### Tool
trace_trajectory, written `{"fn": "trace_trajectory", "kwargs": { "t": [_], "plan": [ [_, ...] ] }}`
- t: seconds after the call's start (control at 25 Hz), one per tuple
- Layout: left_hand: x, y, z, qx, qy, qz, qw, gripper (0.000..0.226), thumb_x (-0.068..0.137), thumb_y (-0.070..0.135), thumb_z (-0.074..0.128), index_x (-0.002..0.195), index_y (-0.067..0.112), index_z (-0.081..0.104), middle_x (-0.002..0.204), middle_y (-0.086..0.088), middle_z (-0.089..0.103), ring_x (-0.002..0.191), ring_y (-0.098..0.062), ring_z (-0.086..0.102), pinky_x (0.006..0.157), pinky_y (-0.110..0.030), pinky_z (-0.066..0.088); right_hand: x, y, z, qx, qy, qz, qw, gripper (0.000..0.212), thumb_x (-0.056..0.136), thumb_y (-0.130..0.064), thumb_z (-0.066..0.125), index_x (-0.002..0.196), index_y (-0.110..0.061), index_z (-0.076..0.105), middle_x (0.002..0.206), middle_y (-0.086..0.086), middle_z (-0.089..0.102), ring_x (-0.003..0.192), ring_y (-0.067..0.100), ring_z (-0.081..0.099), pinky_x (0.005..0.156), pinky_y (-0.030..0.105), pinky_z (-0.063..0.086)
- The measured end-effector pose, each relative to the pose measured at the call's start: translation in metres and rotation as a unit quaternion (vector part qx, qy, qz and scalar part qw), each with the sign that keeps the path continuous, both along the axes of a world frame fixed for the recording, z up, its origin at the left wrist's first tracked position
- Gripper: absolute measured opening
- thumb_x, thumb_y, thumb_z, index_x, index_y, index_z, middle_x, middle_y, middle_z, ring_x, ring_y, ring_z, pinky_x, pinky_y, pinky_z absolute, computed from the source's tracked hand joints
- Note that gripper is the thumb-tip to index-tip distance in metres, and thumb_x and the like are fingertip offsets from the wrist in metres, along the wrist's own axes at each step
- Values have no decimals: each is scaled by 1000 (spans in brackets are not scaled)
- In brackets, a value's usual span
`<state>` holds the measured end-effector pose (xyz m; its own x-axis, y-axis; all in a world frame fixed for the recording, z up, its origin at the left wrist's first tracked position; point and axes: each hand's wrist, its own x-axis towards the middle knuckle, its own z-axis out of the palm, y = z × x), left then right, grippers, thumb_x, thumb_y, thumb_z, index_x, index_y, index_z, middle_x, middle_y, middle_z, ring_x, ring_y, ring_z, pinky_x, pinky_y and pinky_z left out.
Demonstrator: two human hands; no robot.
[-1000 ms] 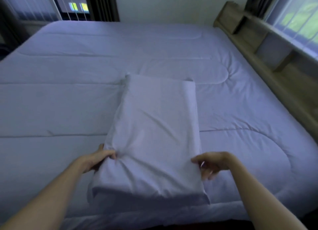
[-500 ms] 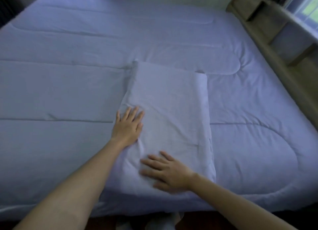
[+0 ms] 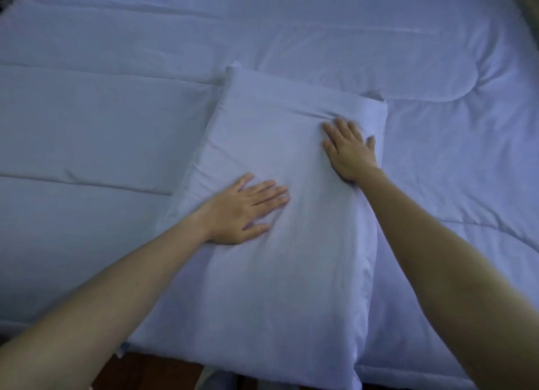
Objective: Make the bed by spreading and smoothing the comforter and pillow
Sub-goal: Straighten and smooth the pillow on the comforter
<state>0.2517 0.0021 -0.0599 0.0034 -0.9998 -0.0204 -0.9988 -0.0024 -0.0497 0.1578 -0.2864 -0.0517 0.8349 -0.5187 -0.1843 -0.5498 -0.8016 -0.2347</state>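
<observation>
A pale blue pillow (image 3: 262, 258) lies on top of a pale blue quilted comforter (image 3: 102, 121) that covers the bed. The pillow sits lengthwise at the near edge of the bed, a little right of the middle of that edge, with its near end overhanging the edge slightly and its far end reaching toward the centre of the bed. Its far right corner (image 3: 374, 104) is bunched and rumpled, and a short crease runs across the case just beyond the fingertips there.

Both of the person's bare hands are on the pillow, palms down. The left hand (image 3: 243, 209) rests flat on the left half of the pillow, about midway along its length, fingers spread and pointing to the right; its grip is released, holding nothing, only pressing on the cloth. The right hand (image 3: 348, 150) lies flat near the pillow's far right corner, fingers pointing away toward the far edge of the bed; its grip is likewise released, palm pressed to the case. The 2 hands are apart, the right one farther up the pillow than the left.

The comforter lies spread across the bed with stitched quilting lines and a few shallow folds to the right of the pillow. A strip of dark floor (image 3: 151, 372) shows below the near edge of the bed.
</observation>
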Motion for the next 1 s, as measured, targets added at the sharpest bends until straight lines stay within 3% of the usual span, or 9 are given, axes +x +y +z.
{"fn": "trace_trajectory", "kwargs": {
  "t": [0.08,0.16,0.28,0.36,0.4,0.64,0.8,0.88,1.0],
  "plan": [
    [13,-20,0,3,17,75,997,64,93,50,26,150,23,25,158,1,26,146,-17,25,116,-46,18,-5,10,1,36,-63,-113,991,57,100,-45,24,152,-21,17,162,-2,11,149,20,3,118,57,3],
    [33,-46,2,5,14,164,986,67,91,52,20,151,24,22,159,1,24,146,-18,25,116,-48,18,-30,48,0,14,-111,-93,989,63,97,-47,26,150,-13,24,160,5,20,149,25,11,118,57,10],
    [68,-86,7,29,10,201,979,67,90,53,16,152,26,18,161,3,17,148,-16,19,117,-49,13,-88,129,-2,-25,-110,274,955,64,95,-54,23,146,-17,35,154,6,34,143,26,29,108,62,30],
    [88,-112,10,26,32,239,970,62,95,51,24,152,27,16,161,4,13,148,-15,13,118,-49,8,-111,151,-10,-34,-61,460,885,58,95,-56,25,148,-32,27,159,-3,25,146,22,23,113,58,20],
    [97,-121,10,18,40,265,963,60,96,49,28,151,27,17,161,4,13,149,-15,12,119,-49,7,-107,146,-12,-31,-58,482,874,56,96,-56,26,148,-37,24,159,-6,22,147,21,22,114,55,16],
    [127,-131,3,-33,45,366,929,60,95,51,32,150,31,22,161,4,13,149,-18,9,117,-53,7,26,18,-15,-76,-37,215,973,56,94,-56,16,148,-43,17,161,-7,15,148,22,16,116,53,10],
    [135,-130,4,-29,110,444,889,73,84,71,37,148,43,16,162,7,3,149,-23,7,113,-57,18,70,-59,-14,-49,-30,17,998,56,94,-59,27,147,-44,20,161,-8,11,149,21,9,116,54,7],
    [138,-127,9,-42,188,502,843,86,76,78,43,148,45,12,162,1,4,146,-32,19,113,-51,24,60,-72,-20,52,-87,-132,986,61,90,-62,37,146,-42,24,160,-5,15,147,24,14,115,50,15],
    [143,-106,8,-57,276,548,787,99,68,81,50,148,38,11,153,-12,32,135,-36,40,109,-45,33,26,-55,-26,269,-221,-283,894,66,91,-55,46,148,-26,29,149,5,40,131,24,43,99,29,34]
  ]
}}
